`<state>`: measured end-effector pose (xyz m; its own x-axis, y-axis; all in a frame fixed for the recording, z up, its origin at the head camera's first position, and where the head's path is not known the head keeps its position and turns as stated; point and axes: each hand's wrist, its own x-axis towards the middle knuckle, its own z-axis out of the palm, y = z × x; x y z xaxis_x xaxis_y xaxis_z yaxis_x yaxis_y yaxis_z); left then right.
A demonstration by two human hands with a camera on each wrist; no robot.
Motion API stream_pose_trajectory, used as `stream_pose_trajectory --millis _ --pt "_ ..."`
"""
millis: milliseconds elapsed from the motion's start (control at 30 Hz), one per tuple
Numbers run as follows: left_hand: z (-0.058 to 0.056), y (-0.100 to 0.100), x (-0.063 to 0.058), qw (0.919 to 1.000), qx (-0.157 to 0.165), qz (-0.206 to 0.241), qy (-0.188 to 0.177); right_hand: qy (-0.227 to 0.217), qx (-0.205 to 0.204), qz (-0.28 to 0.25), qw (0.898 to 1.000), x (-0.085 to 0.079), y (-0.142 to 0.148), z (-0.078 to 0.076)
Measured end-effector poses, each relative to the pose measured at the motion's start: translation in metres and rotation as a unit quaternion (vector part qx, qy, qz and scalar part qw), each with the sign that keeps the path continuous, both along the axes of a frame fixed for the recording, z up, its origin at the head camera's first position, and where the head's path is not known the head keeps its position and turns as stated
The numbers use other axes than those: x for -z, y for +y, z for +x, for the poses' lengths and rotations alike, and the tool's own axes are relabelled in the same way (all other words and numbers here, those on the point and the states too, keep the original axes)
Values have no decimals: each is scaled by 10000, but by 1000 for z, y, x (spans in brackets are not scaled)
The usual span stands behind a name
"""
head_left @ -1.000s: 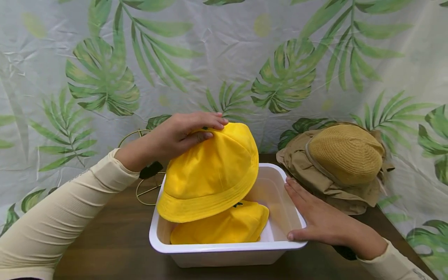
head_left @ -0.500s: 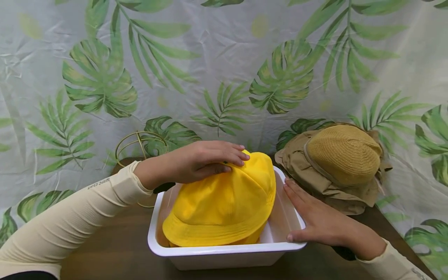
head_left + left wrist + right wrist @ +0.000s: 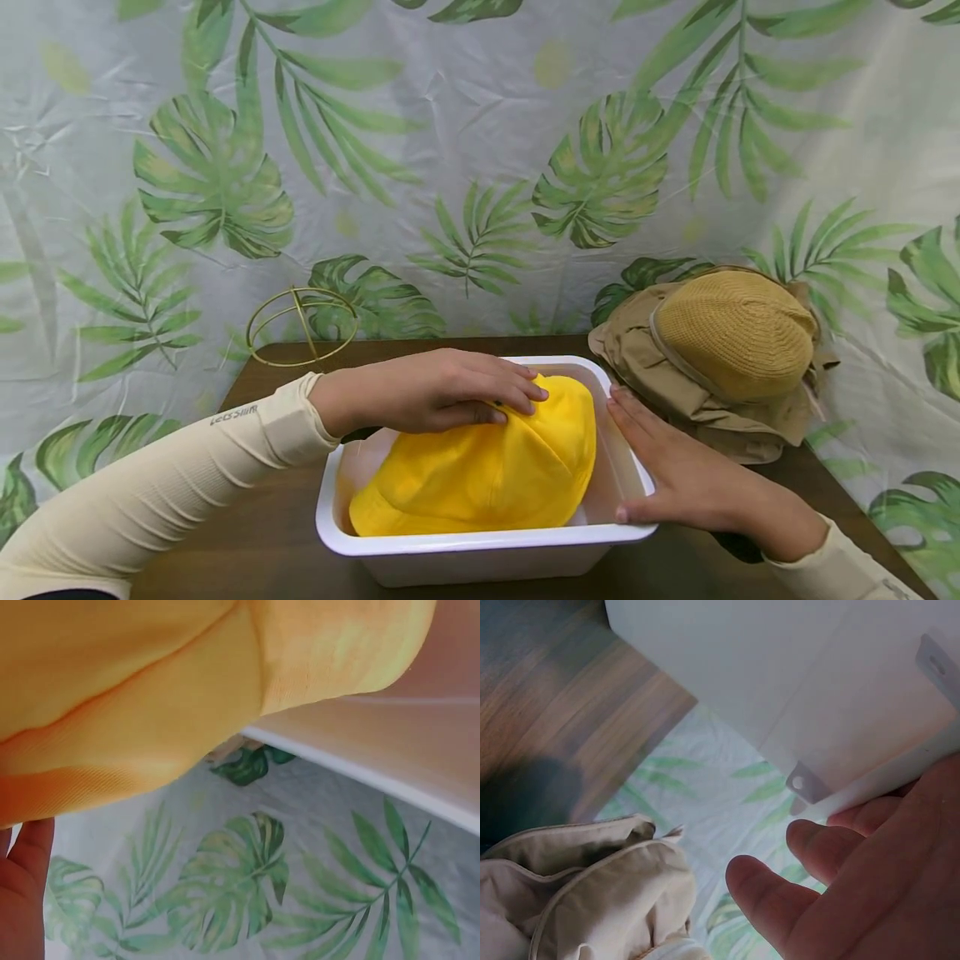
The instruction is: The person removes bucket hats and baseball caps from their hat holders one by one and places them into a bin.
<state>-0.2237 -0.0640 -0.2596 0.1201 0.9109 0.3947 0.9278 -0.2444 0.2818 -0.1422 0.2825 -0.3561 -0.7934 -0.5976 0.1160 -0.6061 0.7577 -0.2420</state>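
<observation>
A yellow bucket hat (image 3: 495,467) sits inside a white plastic tub (image 3: 487,543), crown up. My left hand (image 3: 442,387) pinches the top of the crown between thumb and fingers. In the left wrist view the hat (image 3: 150,697) fills the upper part, with a bit of the left hand (image 3: 26,892) at its edge. A second yellow hat seen earlier is hidden underneath. My right hand (image 3: 686,471) rests on the tub's right rim, fingers straight and thumb at the near corner. The right wrist view shows those fingers (image 3: 772,900) along the tub's outer side.
Right of the tub, a tan knitted hat (image 3: 738,333) sits on top of a khaki cloth hat (image 3: 660,367). A gold wire stand (image 3: 303,325) stands back left on the dark wooden table (image 3: 225,500). A leaf-print curtain (image 3: 465,125) hangs behind.
My left hand has lowered the yellow bucket hat down and slightly right into the tub, covering the other yellow hat. The right hand has stayed on the rim.
</observation>
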Motion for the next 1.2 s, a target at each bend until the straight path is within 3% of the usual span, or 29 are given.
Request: stream_pose_trajectory --millis 267,467,633,800,967,1100,1200 --pt "0 5 19 9941 -297 -1040 62 53 170 111 9998 0 1 1" --pt "-3 5 32 9787 -655 -1941 -137 0 154 22 9999 -1 1 1" --pt "-5 7 43 9669 -867 -2365 -403 -46 173 40 9998 0 0 1" --pt "-6 12 49 9632 -880 -2492 -491 8 182 63 9998 0 0 2" --pt "-3 11 45 9669 -990 -2326 -340 30 169 49 9998 1 1 2" --pt "2 4 37 9717 -1212 -2026 -13 28 143 35 9999 2 1 1" --pt "6 -4 29 9657 -1599 -2021 311 -16 164 37 9999 2 1 0"
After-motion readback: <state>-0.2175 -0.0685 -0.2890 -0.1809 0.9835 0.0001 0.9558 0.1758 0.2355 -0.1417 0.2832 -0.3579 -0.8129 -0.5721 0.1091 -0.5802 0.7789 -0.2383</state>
